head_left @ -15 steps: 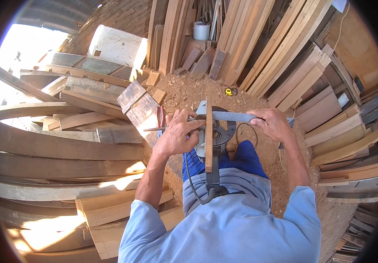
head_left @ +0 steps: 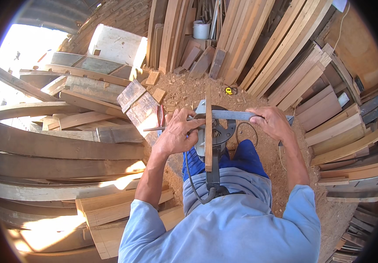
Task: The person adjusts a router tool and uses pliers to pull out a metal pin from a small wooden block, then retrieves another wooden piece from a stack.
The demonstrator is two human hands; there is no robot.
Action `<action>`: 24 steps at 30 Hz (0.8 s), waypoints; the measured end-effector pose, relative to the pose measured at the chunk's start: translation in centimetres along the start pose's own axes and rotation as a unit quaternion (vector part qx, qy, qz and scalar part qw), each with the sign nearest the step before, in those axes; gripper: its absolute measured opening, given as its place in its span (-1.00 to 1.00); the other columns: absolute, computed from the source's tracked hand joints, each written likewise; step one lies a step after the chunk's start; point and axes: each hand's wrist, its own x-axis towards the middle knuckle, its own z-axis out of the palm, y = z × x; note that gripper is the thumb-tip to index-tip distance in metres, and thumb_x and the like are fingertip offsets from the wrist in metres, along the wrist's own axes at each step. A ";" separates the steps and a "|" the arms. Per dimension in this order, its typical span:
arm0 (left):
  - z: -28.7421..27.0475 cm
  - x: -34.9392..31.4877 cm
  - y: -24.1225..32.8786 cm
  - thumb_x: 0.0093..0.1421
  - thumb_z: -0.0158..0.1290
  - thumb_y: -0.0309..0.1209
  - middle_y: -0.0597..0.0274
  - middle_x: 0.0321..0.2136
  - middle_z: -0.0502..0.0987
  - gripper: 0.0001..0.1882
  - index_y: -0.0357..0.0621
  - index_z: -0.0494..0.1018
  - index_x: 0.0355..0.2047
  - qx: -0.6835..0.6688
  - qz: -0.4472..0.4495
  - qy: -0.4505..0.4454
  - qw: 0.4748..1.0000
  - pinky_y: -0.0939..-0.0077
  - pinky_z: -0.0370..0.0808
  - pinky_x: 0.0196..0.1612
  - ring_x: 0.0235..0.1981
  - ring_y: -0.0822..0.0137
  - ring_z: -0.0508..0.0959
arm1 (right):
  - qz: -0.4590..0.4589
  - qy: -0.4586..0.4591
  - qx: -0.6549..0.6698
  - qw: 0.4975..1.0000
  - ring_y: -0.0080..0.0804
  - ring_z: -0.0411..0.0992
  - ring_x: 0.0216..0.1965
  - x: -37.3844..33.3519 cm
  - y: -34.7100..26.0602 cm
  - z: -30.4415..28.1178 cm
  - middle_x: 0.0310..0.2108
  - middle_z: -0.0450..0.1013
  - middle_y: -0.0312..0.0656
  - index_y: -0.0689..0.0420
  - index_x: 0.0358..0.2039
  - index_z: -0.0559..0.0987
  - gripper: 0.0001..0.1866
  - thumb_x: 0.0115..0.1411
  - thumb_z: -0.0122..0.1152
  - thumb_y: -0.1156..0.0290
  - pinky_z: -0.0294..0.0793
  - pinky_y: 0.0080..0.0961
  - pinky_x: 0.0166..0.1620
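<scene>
A narrow wooden strip [head_left: 208, 144] lies lengthwise on a grey and black machine [head_left: 220, 131] in front of my body. My left hand [head_left: 181, 131] is at the strip's left side, its fingers curled and touching the strip's edge. A thin pencil-like rod [head_left: 154, 129] sticks out to the left from that hand; its other end is hidden by the fingers. My right hand [head_left: 271, 122] grips a flat grey metal straightedge [head_left: 232, 115] by its right part. The straightedge's left end meets the strip, level with my left fingertips.
Boards [head_left: 62, 140] are piled along the left, and tall planks [head_left: 246, 39] lean at the back. More boards [head_left: 324, 107] line the right. A yellow tape measure [head_left: 228, 90] lies on the shavings-covered floor [head_left: 184, 90]. A black cable [head_left: 189, 175] hangs by the machine.
My right hand and the straightedge have shifted very slightly. My left hand stays nearly still at the wooden strip.
</scene>
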 end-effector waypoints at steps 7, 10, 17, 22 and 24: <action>-0.1 0.1 0.1 -0.01 0.03 -0.50 0.11 -0.08 0.47 -0.49 0.03 0.65 0.00 0.005 -0.019 -0.021 1.000 0.12 0.23 0.19 0.00 0.09 0.44 | 0.011 -0.012 0.004 1.000 -0.03 0.55 -0.20 0.2 0.2 0.1 -0.23 0.61 0.00 0.08 0.02 0.66 -0.62 0.20 0.30 0.27 0.48 -0.20 -0.14; -0.1 0.2 0.1 -0.01 0.03 -0.50 0.11 -0.10 0.46 -0.48 0.02 0.65 0.00 0.009 -0.014 -0.017 1.000 0.12 0.22 0.19 -0.01 0.09 0.44 | -0.020 0.017 0.009 1.000 -0.07 0.56 -0.27 0.2 1.1 0.8 -0.30 0.63 -0.05 0.03 0.01 0.67 -0.63 0.18 0.33 0.26 0.47 -0.18 -0.17; -0.1 0.4 -0.1 -0.02 0.06 -0.46 0.11 -0.24 0.42 -0.51 0.03 0.67 -0.03 0.006 -0.008 -0.007 1.000 0.20 0.24 0.01 -0.11 0.12 0.43 | 0.001 0.012 0.023 1.000 -0.08 0.57 -0.27 -0.1 0.8 1.0 -0.29 0.64 -0.07 -0.05 0.02 0.68 -0.64 0.20 0.33 0.24 0.48 -0.17 -0.16; -0.1 0.6 -0.2 -0.01 0.06 -0.46 0.11 -0.25 0.43 -0.51 0.03 0.67 -0.02 0.001 -0.018 -0.008 1.000 0.21 0.25 0.01 -0.11 0.13 0.44 | 0.007 0.002 0.000 1.000 -0.09 0.58 -0.25 0.0 0.8 0.9 -0.28 0.65 -0.10 -0.06 0.04 0.67 -0.64 0.22 0.30 0.22 0.48 -0.16 -0.15; -0.1 0.6 -0.3 -0.01 0.06 -0.46 0.11 -0.25 0.43 -0.51 0.03 0.67 -0.02 -0.003 -0.020 -0.009 1.000 0.22 0.25 0.00 -0.11 0.13 0.44 | 0.000 0.008 -0.008 1.000 -0.10 0.58 -0.25 0.0 1.0 0.9 -0.29 0.65 -0.11 -0.07 0.04 0.66 -0.63 0.23 0.30 0.21 0.49 -0.16 -0.15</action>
